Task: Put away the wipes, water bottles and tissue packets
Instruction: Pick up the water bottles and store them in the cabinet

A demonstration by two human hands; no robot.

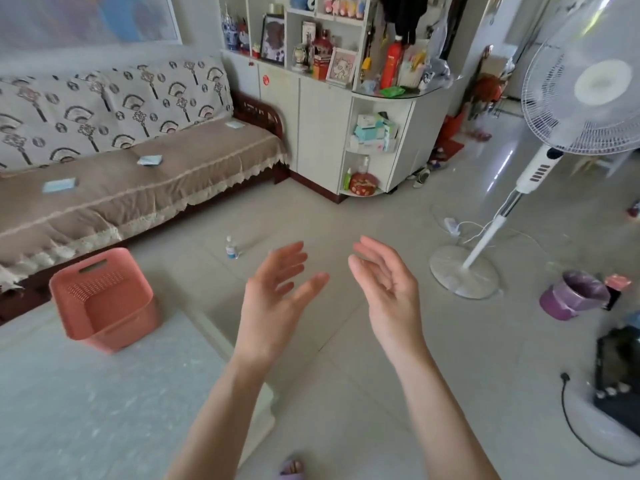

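Toes in a purple slipper (292, 467) peek in at the bottom edge, and above them two bare forearms reach out over the tiled floor (346, 209). Left hand (273, 296) and right hand (389, 289) hover side by side, apart, palms turned toward each other. The fingers (289, 259) of both are loose and spread, grasping nothing. At left a pink basket (104, 306) stands on the pale tabletop (86, 403), near its far edge. One small water bottle (231, 248) stands upright on the floor beyond the left hand, between the hands and the sofa (156, 202). Three flat light blue packets lie well apart on the brown sofa seat: the left packet (59, 185), the middle packet (150, 160) and the far packet (234, 124) by the armrest. A green packet (393, 91) lies on the cabinet's curved ledge, with stacked boxes (374, 133) on the shelf below. A white standing fan (585, 95) rises at right, a purple bin (571, 294) near its base.
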